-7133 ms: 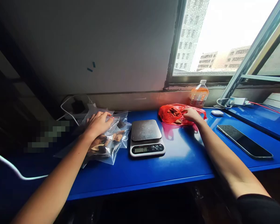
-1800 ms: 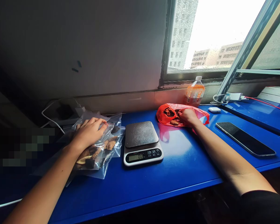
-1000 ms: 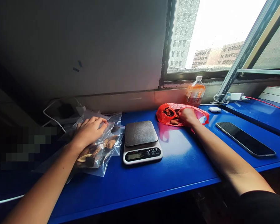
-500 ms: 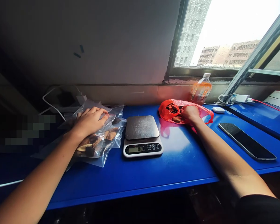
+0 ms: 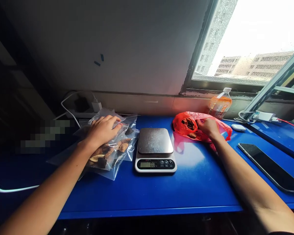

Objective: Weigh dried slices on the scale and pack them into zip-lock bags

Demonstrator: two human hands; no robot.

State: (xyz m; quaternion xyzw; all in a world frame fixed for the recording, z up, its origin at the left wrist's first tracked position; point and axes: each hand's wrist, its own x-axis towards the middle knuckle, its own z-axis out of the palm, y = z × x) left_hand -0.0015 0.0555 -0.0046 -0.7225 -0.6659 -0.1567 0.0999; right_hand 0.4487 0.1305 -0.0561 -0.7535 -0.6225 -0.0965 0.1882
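My left hand [image 5: 104, 130] lies palm down, fingers stretched out, over clear zip bags [image 5: 112, 174]. Inside these are brown dried pieces [image 5: 123, 146], some pale and some dark. On the right, my right hand [image 5: 208, 127] is closed at the red plastic bag [image 5: 181, 120], with its fingertips mostly hidden. Dark brown dried pieces [image 5: 189, 124] show in the bag's open mouth. Between my hands stands a kitchen scale [image 5: 155, 140], its steel plate bare and its display showing 0.0.
An orange drink bottle [image 5: 220, 102] stands behind the red bag. To the right are a white earphone case [image 5: 238, 127], a phone [image 5: 271, 166] and a charger with cables [image 5: 266, 116]. A power strip with a white plug [image 5: 96, 106] sits behind the clear bags on the blue table [image 5: 156, 195].
The view has shifted, so everything appears a little further right and lower. Both hands keep their places on the bags, and the scale's plate stays bare.
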